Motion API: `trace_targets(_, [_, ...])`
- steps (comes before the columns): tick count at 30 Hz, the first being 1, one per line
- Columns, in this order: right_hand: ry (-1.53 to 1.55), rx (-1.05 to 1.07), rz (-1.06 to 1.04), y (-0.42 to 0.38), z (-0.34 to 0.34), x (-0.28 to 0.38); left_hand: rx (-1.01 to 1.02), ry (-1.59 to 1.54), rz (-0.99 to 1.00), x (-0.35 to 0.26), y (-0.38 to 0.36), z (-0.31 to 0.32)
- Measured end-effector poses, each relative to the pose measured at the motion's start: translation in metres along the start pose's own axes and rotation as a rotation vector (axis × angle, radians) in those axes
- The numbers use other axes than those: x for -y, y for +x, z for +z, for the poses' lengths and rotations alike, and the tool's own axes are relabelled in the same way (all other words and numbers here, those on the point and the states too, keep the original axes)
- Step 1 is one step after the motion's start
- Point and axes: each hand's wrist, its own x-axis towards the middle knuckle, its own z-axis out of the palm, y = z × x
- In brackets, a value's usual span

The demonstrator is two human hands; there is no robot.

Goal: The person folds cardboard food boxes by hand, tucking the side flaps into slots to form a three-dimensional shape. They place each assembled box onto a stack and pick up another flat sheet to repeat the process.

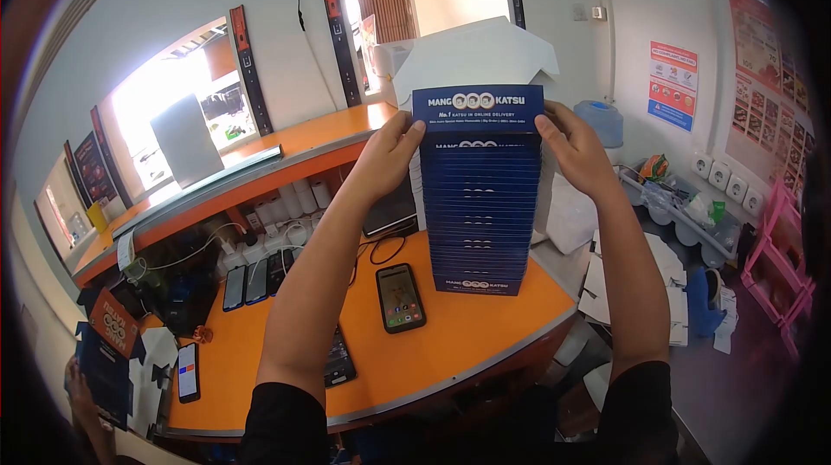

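Observation:
In front of me on the orange table (485, 352) rises a tall stack of nested dark blue food boxes (479, 214), their printed front edges layered one over another. My left hand (394, 153) grips the left side of the top food box (478, 108), thumb at its front corner. On the opposite side, my right hand (576, 151) holds the same box, its thumb on the front corner. The box's white open lid (476, 58) stands up behind the printed panel. Fingers behind the box sides are partly hidden.
A black phone (401, 298) lies left of the stack; more phones (246, 283) and cables sit farther left. At lower left, another person's hand (80, 391) holds a blue and orange box (108, 357). White flattened cartons (636, 279) and a pink rack (775, 266) are to the right.

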Motion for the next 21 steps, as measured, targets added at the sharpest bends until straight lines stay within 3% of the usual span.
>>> trace_targets(6, [0.01, -0.034, -0.036, 0.001, 0.001, -0.002, -0.091, -0.043, 0.174, 0.01, 0.003, 0.002])
trace_targets(13, [-0.016, -0.038, -0.021, 0.004, 0.002, -0.017, -0.067, -0.067, 0.178, 0.013, 0.005, 0.002])
trace_targets(21, [-0.106, -0.029, -0.151, 0.017, -0.007, -0.024, 0.101, -0.417, 0.047, 0.023, 0.021, -0.002])
